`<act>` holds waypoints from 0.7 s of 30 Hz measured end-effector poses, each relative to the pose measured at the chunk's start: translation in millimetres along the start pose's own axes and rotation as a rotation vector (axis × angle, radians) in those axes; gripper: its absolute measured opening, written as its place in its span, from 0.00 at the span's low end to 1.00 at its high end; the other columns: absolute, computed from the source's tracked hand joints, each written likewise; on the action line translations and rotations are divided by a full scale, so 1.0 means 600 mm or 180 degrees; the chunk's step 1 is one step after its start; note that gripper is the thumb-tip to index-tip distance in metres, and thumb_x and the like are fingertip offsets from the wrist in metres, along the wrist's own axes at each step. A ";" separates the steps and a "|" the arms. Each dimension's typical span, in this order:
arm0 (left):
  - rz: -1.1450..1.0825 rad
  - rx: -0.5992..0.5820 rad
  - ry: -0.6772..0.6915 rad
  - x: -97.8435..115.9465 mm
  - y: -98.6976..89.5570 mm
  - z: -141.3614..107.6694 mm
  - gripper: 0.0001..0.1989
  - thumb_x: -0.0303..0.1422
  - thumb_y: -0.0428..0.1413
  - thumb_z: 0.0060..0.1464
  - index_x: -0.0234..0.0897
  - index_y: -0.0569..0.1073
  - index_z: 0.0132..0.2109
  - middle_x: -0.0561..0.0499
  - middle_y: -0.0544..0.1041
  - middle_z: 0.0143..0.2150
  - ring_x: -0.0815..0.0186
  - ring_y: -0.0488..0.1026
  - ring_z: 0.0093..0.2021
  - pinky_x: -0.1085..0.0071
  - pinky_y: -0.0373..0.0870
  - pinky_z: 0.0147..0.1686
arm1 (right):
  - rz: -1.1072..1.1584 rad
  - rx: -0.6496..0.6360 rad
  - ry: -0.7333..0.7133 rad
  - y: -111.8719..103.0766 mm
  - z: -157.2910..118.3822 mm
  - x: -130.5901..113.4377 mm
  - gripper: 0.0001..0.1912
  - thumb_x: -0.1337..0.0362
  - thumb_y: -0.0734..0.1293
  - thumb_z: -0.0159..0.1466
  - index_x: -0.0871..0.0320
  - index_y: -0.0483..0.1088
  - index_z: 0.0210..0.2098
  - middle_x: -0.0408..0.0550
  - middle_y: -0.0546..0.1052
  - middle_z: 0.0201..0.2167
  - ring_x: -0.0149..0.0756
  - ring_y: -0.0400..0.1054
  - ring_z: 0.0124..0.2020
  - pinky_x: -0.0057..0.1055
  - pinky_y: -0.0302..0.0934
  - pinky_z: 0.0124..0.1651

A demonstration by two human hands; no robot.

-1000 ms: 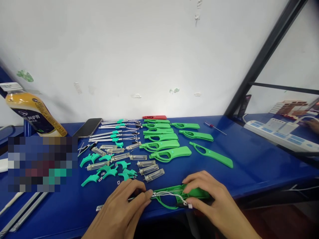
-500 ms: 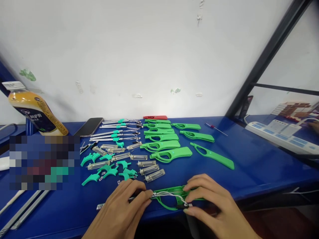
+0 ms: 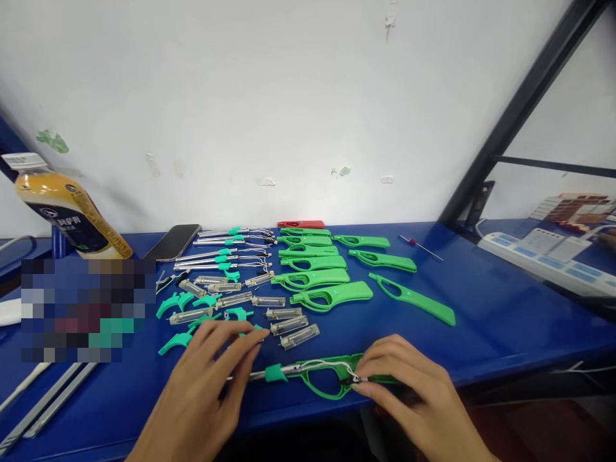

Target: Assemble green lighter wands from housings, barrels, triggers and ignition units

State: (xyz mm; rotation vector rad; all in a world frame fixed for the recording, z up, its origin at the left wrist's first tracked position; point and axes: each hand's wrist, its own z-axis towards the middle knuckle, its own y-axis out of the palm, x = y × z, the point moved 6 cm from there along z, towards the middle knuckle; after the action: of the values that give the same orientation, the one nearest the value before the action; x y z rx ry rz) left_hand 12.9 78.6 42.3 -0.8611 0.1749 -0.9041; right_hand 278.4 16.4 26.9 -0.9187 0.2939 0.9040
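In front of me lies a green lighter shell half (image 3: pixel 323 389), its hollow side up. A metal lighter tube (image 3: pixel 291 369) with a teal collar (image 3: pixel 276 373) reaches into its left end, and white wires (image 3: pixel 332 363) run right from it. My right hand (image 3: pixel 409 391) pinches a small black wired part (image 3: pixel 347 381) at their end, over the shell. My left hand (image 3: pixel 206 378) is above the tube's left part, hiding some of it. Its thumb and forefinger nearly meet; a dark bit shows between them, too small to name. Clear fuel tanks (image 3: pixel 299 336) and teal triggers (image 3: pixel 176 342) lie just beyond.
Several green shells (image 3: pixel 337 295) and a red one (image 3: pixel 301 224) lie at the back, with wired tubes (image 3: pixel 206 264) to their left. A phone (image 3: pixel 173 242) and a bottle (image 3: pixel 72 215) stand farther left. A power strip (image 3: pixel 553 260) is right. The left side is partly pixelated.
My left hand has let go of the tube and moved left and up, uncovering the teal collar. My right hand still pinches the black part, slightly higher.
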 end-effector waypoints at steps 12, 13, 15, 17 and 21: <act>0.0219 -0.0548 -0.0050 -0.062 0.029 0.027 0.15 0.40 0.50 0.75 0.46 0.81 0.51 0.47 0.80 0.50 0.55 0.77 0.48 0.51 0.70 0.58 | 0.0072 0.0081 -0.0022 0.002 0.002 0.004 0.01 0.63 0.74 0.72 0.51 0.79 0.41 0.42 0.84 0.35 0.37 0.78 0.37 0.31 0.74 0.42; 0.0196 -0.0576 0.0003 -0.063 0.031 0.027 0.15 0.40 0.50 0.76 0.46 0.81 0.50 0.48 0.80 0.49 0.56 0.77 0.48 0.51 0.70 0.59 | 0.0071 0.0084 -0.0021 0.001 0.002 0.003 0.01 0.63 0.74 0.72 0.51 0.79 0.41 0.43 0.84 0.35 0.37 0.78 0.37 0.31 0.74 0.42; 0.0165 -0.0597 0.0084 -0.065 0.031 0.029 0.16 0.41 0.49 0.76 0.47 0.82 0.49 0.48 0.81 0.48 0.56 0.78 0.47 0.56 0.73 0.54 | 0.0059 0.0095 -0.0020 0.001 0.002 0.001 0.02 0.62 0.74 0.72 0.51 0.80 0.40 0.43 0.84 0.35 0.37 0.78 0.37 0.32 0.74 0.42; 0.0155 -0.0589 0.0134 -0.062 0.028 0.035 0.17 0.42 0.48 0.77 0.47 0.82 0.48 0.49 0.82 0.47 0.58 0.78 0.46 0.61 0.75 0.48 | 0.0036 0.0087 -0.0021 0.000 0.002 -0.001 0.03 0.62 0.74 0.72 0.51 0.80 0.40 0.43 0.84 0.34 0.37 0.78 0.36 0.32 0.74 0.41; 0.0140 -0.0281 0.0289 -0.037 0.005 0.051 0.16 0.42 0.49 0.77 0.45 0.80 0.47 0.50 0.84 0.48 0.60 0.82 0.46 0.65 0.78 0.48 | 0.0026 -0.0030 0.0079 0.001 0.003 0.001 0.02 0.62 0.74 0.72 0.51 0.79 0.41 0.42 0.84 0.35 0.37 0.78 0.37 0.31 0.73 0.43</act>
State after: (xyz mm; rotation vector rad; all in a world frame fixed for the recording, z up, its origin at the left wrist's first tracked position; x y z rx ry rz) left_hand 15.5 113.8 55.9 -0.8950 0.3132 -0.9003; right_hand 278.3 18.3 27.1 -0.9385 0.3152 0.9027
